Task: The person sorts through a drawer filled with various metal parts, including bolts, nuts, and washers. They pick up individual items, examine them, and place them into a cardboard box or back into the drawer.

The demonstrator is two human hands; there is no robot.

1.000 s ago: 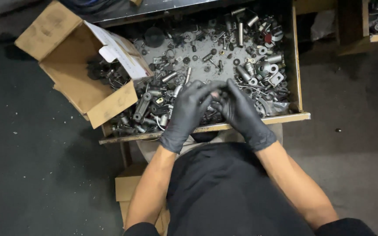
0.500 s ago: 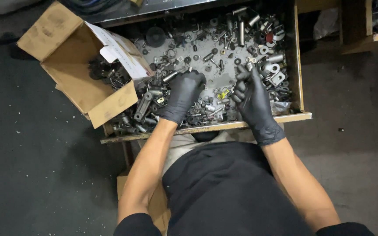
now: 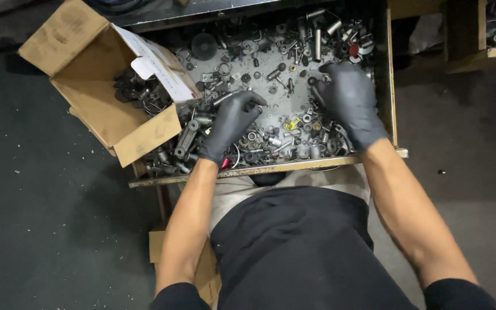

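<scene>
- One tray (image 3: 390,86) held countless metal parts (image 3: 294,138).
- One box (image 3: 96,97) sat left of the tray.
- Left hand (image 3: 229,123) lay in the tray, fingers curled; grasp unclear.
- Right hand (image 3: 348,100) lay spread on parts in the tray, grasping nothing.

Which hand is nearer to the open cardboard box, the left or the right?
Left. The left hand lies in the tray of metal parts just beside the cardboard box; the right hand is at the tray's far side.

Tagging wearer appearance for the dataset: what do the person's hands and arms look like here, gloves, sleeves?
Both hands wear snug black disposable-style gloves, slightly glossy, ending at the wrist: left hand, right hand. Forearms are bare from the glove cuffs to about the elbow. Dark sleeves, pushed up, show at the bottom edge. No watch, markings or cables visible.
</scene>
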